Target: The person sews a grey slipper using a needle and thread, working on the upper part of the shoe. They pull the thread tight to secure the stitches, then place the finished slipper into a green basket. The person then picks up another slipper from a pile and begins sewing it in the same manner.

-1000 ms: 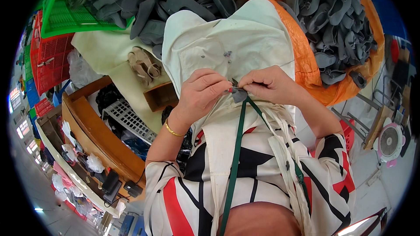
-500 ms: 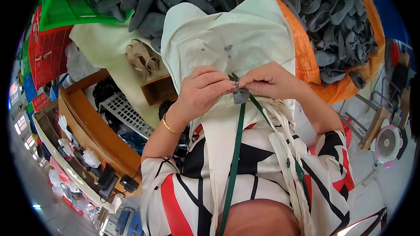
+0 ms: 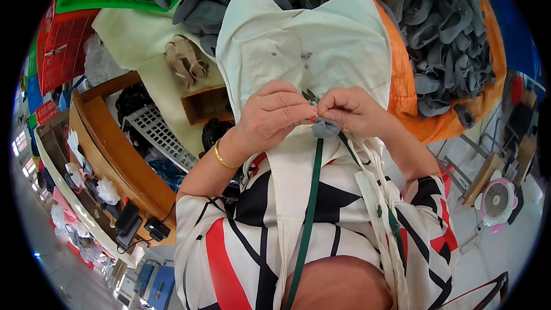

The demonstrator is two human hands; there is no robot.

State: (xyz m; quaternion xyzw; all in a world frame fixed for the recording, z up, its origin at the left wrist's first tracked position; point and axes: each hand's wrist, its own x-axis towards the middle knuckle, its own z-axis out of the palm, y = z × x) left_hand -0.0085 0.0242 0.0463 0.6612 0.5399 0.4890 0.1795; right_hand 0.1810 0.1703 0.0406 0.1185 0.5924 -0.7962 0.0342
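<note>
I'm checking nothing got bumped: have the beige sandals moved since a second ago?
No: the beige sandals keep the same place relative to the small wooden box; both shifted upward in the picture together.

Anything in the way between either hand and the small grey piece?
Nothing visible. The left hand and right hand are both right at the upper edge of the small grey piece; exact finger contact is too small to tell.
</note>
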